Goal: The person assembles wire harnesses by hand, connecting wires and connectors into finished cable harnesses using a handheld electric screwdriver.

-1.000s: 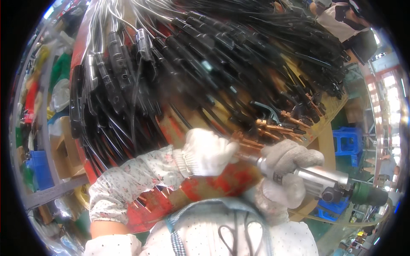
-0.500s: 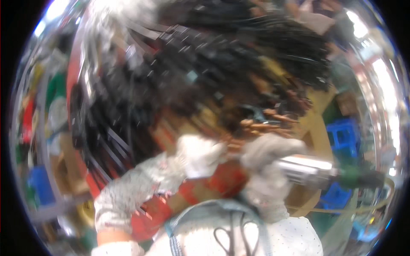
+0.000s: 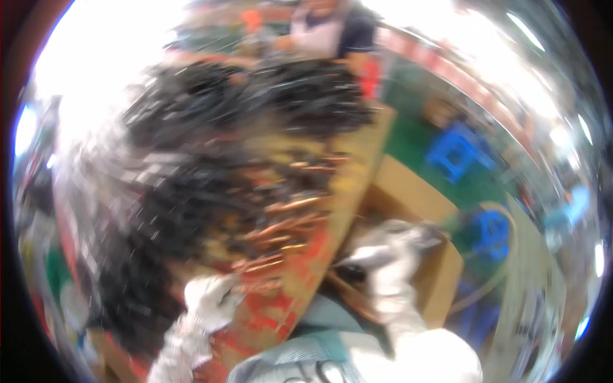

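My left hand, in a white glove, is low over the work table. Its fingers look curled together beside several copper-coloured pieces; blur hides whatever is in them. My right hand, also gloved, is closed around a silver hand-held air tool with a pointed end aimed left. That hand is above an open cardboard box at the table's right edge. Left of the copper pieces lies a big heap of black, strip-like parts, smeared by motion.
More black parts are piled at the table's far end, where another person is. Blue plastic stools stand on the green floor to the right. A yellowish hose loops beside the box. Glare washes out the upper left.
The view has swung, bringing the cardboard box and the other person into sight. My hands have moved apart; the right, with the tool, is now over the box, the left by the copper pieces.
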### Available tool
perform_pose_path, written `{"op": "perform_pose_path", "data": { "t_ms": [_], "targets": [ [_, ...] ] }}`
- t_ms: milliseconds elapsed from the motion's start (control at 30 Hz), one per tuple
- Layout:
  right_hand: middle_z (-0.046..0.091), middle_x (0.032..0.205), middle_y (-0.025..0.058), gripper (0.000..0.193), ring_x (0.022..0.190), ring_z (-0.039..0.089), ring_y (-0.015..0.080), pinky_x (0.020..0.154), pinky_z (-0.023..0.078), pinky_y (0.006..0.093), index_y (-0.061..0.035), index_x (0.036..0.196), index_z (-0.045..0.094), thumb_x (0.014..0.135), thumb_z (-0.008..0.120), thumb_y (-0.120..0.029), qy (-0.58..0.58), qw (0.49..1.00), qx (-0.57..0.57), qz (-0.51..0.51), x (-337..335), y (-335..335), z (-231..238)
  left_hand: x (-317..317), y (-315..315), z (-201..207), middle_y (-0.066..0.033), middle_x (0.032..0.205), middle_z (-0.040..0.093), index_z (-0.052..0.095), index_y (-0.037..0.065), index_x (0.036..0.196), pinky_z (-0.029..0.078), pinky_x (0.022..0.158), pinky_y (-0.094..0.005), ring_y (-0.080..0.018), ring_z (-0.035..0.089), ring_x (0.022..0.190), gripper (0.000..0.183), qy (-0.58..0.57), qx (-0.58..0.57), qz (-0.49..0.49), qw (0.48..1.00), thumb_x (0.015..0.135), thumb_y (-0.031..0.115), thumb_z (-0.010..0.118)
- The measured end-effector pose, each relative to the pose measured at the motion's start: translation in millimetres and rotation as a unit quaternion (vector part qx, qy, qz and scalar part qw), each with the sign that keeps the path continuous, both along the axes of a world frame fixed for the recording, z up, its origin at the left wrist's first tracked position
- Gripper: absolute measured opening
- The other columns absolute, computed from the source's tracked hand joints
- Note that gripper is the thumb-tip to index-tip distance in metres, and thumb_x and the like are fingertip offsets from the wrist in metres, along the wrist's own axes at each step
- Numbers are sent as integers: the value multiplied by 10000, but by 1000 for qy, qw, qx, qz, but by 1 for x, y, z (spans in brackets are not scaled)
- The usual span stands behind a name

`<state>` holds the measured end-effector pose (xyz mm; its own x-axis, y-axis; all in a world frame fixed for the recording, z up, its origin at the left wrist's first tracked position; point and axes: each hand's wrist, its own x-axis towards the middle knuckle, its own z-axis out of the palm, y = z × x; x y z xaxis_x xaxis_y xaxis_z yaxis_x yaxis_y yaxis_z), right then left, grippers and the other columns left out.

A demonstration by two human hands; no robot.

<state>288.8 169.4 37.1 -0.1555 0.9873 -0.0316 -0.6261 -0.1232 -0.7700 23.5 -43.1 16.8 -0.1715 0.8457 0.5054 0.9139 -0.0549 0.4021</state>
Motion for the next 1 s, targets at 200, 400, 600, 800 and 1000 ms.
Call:
{"op": "perform_pose_path", "data": {
  "t_ms": [200,400,600,800,1000],
  "targets": [
    [630,859,25,276,730,600,207,675,536,417,-146,970,621,962,666,-418,-96,972,-194,-94,80,97,-107,11,57,21,-106,897,707,725,108,1104,545,709,-414,-305,698,799,261,-116,85,81,986,848,151,751],
    [665,1075,113,620,968,661,308,941,550,445,-67,1348,563,924,719,-492,-32,956,-289,-29,187,229,-348,17,15,18,-74,1083,672,713,144,1133,520,842,-420,-289,671,984,370,32,-40,133,990,778,224,782],
    [642,1310,150,659,1243,603,308,1063,504,426,-13,1470,457,982,622,-424,32,904,-418,-85,136,176,-340,10,-73,33,-107,1094,678,634,68,1348,543,760,-423,-301,669,910,691,186,7,473,861,697,193,830],
    [673,1087,79,492,987,627,240,878,498,332,-29,1279,642,1022,537,-435,55,917,-386,88,154,142,-338,21,-75,20,-125,895,729,499,161,1513,562,627,-457,-340,708,726,668,37,-108,521,846,873,147,690],
    [634,933,0,415,813,581,131,731,463,283,-26,1273,652,1019,591,-348,-230,964,-132,20,36,69,-127,0,-65,54,-167,1253,733,635,52,1376,539,994,-324,-235,718,1152,405,-193,197,415,867,971,79,622]
  ]
}}
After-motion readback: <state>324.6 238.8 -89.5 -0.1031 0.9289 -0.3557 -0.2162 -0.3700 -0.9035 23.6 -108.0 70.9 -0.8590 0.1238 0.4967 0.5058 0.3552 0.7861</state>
